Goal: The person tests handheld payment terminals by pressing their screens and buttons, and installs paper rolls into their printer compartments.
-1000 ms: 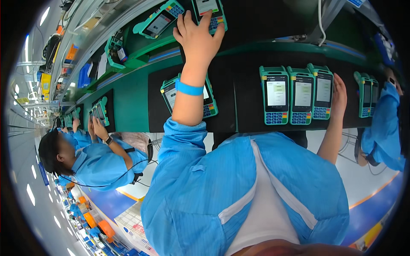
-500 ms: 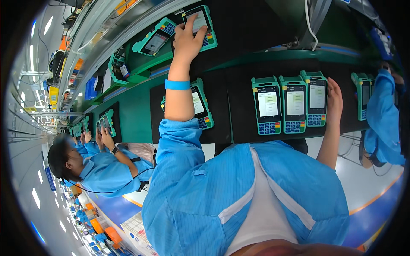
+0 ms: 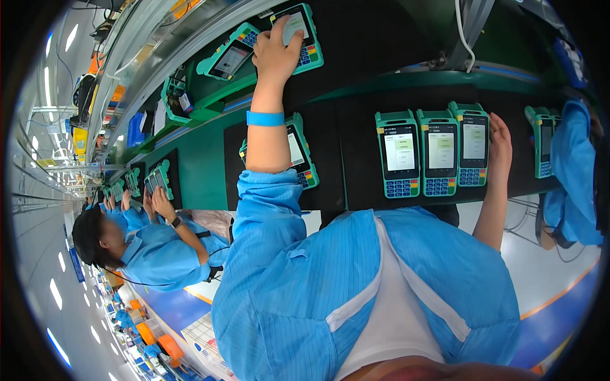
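My left hand [image 3: 277,54], with a blue band on its wrist, reaches far forward over a green-cased payment terminal [image 3: 310,56]. Its fingers are spread, and fingertips rest on or just above the lit screen. Beside that hand, a second terminal [image 3: 232,60] lies tilted. Below my left forearm another terminal [image 3: 307,159] is partly covered by the arm. Three terminals stand in a row at centre right: a left one [image 3: 400,152], a middle one [image 3: 440,149] and a right one [image 3: 473,143], all with lit screens. My right hand [image 3: 500,143] lies along the right one's edge, fingers extended.
Black mats [image 3: 362,140] cover the green bench. A metal post [image 3: 470,38] with a white cable rises at the back. A co-worker [image 3: 165,247] handles a terminal at left; another person's blue sleeve [image 3: 570,165] is at right by more terminals [image 3: 542,143].
My left hand's fingers have shifted slightly up and left over the far terminal's screen. My right hand stays by the row's right terminal.
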Demonstrator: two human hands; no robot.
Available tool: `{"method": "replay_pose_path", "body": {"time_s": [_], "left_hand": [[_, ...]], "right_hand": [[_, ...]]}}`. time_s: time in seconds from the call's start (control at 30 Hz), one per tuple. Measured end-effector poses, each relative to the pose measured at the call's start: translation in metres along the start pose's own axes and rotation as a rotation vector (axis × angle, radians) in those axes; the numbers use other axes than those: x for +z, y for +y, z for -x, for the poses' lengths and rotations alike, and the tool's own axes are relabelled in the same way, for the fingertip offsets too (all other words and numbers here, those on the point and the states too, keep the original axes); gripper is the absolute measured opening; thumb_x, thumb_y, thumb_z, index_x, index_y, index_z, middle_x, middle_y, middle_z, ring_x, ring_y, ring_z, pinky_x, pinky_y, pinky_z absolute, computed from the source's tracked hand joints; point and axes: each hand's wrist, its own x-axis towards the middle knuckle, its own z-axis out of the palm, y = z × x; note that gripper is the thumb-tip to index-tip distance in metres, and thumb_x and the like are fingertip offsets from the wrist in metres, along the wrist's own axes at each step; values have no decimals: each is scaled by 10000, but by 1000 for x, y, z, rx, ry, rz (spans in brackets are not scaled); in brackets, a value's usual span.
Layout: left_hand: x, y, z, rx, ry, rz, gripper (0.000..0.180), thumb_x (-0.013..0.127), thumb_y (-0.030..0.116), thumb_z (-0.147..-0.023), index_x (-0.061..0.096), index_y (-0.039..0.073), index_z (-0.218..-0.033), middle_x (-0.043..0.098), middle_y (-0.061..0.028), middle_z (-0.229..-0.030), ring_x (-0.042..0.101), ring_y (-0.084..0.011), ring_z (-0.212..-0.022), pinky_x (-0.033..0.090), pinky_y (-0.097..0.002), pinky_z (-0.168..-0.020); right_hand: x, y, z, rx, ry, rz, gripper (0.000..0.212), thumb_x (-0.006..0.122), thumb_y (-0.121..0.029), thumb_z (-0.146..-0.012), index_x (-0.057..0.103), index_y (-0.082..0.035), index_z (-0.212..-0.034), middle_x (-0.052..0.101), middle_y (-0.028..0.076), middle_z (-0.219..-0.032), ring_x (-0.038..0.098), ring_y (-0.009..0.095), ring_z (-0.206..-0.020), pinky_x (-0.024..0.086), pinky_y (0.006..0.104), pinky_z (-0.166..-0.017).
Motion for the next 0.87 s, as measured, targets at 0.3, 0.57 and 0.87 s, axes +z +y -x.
{"method": "replay_pose_path", "body": {"time_s": [0.3, 0.57, 0.87], "left_hand": [[-32, 12, 45, 130, 216, 106, 713, 676, 378, -780, 405, 14, -1330, 539, -261, -1184, 501, -404, -1116, 407, -459, -945], [-34, 6, 71, 84, 75, 590, 669, 709, 246, -798, 390, 28, -1345, 542, -197, -1253, 521, -302, -1164, 390, -373, -989], [-79, -80, 198, -296, 146, 28, 505, 677, 194, -823, 503, 4, -1258, 547, -181, -1266, 505, -301, -1210, 356, -374, -1043]], "right_hand": [[-10, -1, 4, -19, 29, 49, 554, 493, -368, -916, 435, -11, -1336, 470, 195, -1348, 427, 294, -1283, 339, 378, -1053], [-18, 2, -5, -17, 17, 26, 544, 473, -338, -922, 417, 3, -1342, 469, 188, -1351, 423, 282, -1284, 325, 370, -1060], [-51, 6, -17, 45, 30, -144, 563, 440, -330, -918, 390, 16, -1360, 435, 171, -1386, 377, 269, -1313, 247, 365, -1110]]}}
